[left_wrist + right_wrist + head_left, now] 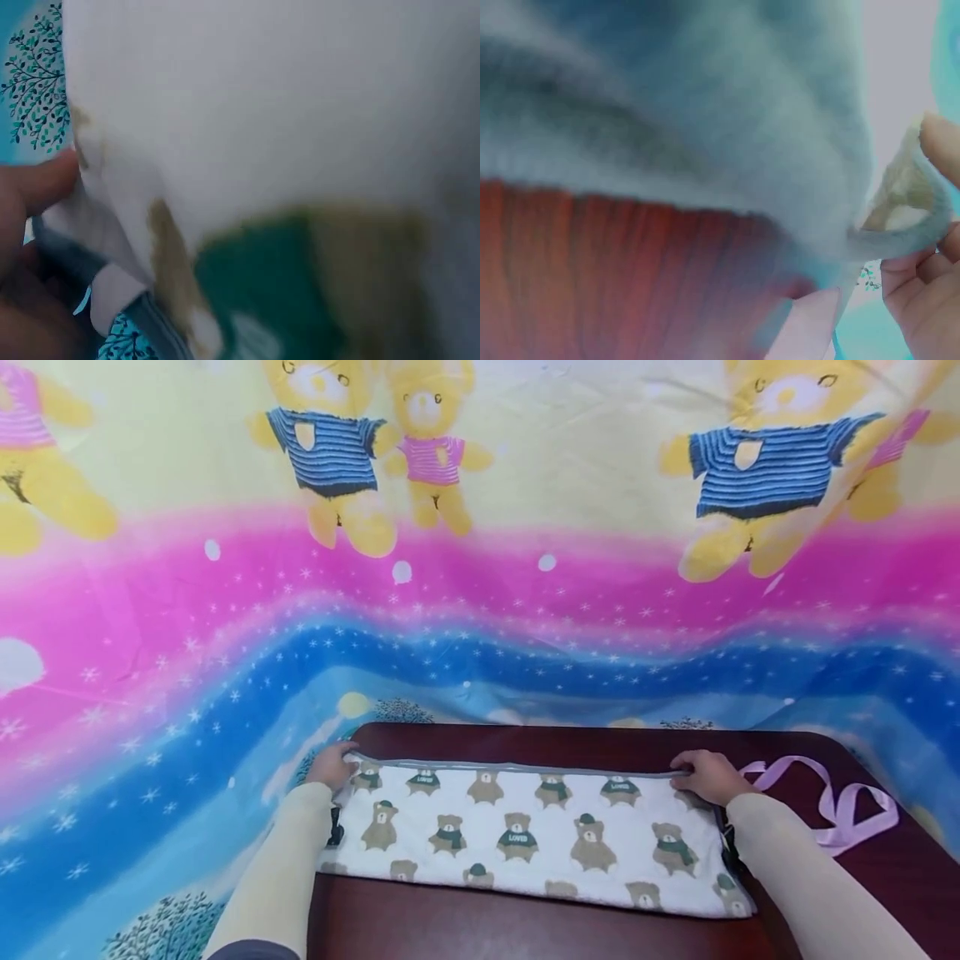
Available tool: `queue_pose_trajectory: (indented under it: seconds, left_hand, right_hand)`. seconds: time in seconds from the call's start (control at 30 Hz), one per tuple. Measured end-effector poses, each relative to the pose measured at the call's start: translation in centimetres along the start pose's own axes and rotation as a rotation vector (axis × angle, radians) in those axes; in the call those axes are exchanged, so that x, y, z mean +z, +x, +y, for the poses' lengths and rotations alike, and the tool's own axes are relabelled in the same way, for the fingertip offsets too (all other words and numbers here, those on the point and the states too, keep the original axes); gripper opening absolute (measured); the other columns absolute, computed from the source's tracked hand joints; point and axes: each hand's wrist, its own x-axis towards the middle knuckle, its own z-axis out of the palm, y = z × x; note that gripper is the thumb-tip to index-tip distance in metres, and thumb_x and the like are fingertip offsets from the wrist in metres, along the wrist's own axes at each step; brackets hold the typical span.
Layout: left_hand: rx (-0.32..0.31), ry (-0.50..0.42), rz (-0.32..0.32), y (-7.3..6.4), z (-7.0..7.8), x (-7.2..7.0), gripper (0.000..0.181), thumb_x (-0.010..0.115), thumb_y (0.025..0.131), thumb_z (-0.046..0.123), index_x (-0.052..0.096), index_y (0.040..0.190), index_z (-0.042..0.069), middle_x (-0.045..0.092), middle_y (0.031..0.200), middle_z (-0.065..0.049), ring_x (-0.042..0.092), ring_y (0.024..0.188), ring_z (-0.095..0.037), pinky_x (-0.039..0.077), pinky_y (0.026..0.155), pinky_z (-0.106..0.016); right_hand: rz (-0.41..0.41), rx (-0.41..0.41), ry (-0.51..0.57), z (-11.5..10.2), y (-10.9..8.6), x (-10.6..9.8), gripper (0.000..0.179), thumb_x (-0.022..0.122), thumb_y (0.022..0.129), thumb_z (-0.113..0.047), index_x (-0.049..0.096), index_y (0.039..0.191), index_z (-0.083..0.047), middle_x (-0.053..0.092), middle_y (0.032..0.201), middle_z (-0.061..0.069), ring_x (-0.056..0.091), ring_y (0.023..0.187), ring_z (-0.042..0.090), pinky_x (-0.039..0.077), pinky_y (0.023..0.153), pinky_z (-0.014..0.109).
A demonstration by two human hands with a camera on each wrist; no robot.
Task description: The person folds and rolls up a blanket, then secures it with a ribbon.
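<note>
A white towel (480, 827) printed with brown bears in green scarves, hats and sweaters stretches between the two hands as a wide band, its grey-trimmed edge at the far side. My left hand (330, 766) pinches its far left corner, and my right hand (714, 777) pinches the far right one. Up close in the left wrist view, the thumb (45, 180) lies over the cloth (225, 112) at its side edge. In the right wrist view, the trim curls in a small loop at the fingers (915, 292). A dark wrist strap partly shows at each wrist.
Underneath is a dark reddish-brown table (525, 927) with rounded far corners. A loosely looped pink ribbon (847, 827) lies on it beyond the right forearm. Close behind the table hangs a curtain (480, 585) with teddy bears, pink and blue bands and snowflakes.
</note>
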Motion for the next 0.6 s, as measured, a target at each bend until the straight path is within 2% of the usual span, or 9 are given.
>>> queue_pose_trajectory:
  seconds: [0.13,0.27,0.4,0.5,0.6]
  left_hand:
    - [-0.008,-0.066,0.077,0.3,0.0,-0.3,0.023,0.056,0.098,0.01,0.06,0.118,-0.001,0.055,0.126,-0.025,0.056,0.105,-0.042,0.046,0.084,-0.054]
    - [-0.042,-0.138,0.134,0.5,0.1,-0.6,0.015,0.051,0.102,0.015,0.055,0.112,0.005,0.057,0.12,-0.024,0.058,0.093,-0.037,0.045,0.073,-0.05]
    - [-0.085,-0.147,0.155,0.6,0.2,0.1,0.02,0.049,0.103,0.018,0.052,0.119,0.005,0.057,0.121,-0.025,0.059,0.094,-0.038,0.046,0.074,-0.049]
    - [-0.11,-0.126,0.138,0.5,0.1,0.9,0.031,0.05,0.103,0.018,0.047,0.13,0.004,0.056,0.122,-0.026,0.059,0.098,-0.04,0.047,0.078,-0.052]
    - [-0.129,-0.132,0.105,0.7,0.0,1.1,0.046,0.053,0.101,0.017,0.038,0.141,0.0,0.052,0.127,-0.03,0.055,0.107,-0.046,0.044,0.086,-0.059]
  right_hand:
    - [0.01,0.028,0.072,0.1,-0.4,-1.1,0.024,0.065,0.095,-0.021,0.066,0.109,-0.002,0.063,0.09,0.01,0.056,0.079,0.026,0.048,0.067,0.04]
    - [0.081,0.058,0.136,0.6,-0.3,-2.0,0.028,0.058,0.1,-0.026,0.063,0.113,-0.002,0.06,0.082,0.009,0.055,0.073,0.024,0.044,0.063,0.037]
    - [0.078,0.092,0.116,1.0,0.3,-1.3,0.033,0.058,0.099,-0.03,0.061,0.114,-0.001,0.062,0.094,0.014,0.057,0.084,0.03,0.048,0.067,0.041]
    - [0.044,0.098,0.071,1.2,0.8,-0.3,0.034,0.06,0.098,-0.028,0.062,0.114,0.001,0.062,0.104,0.019,0.058,0.094,0.036,0.049,0.074,0.049]
    - [0.04,0.08,0.024,1.2,1.0,0.3,0.036,0.06,0.097,-0.024,0.06,0.119,0.005,0.061,0.11,0.025,0.058,0.101,0.042,0.047,0.08,0.055]
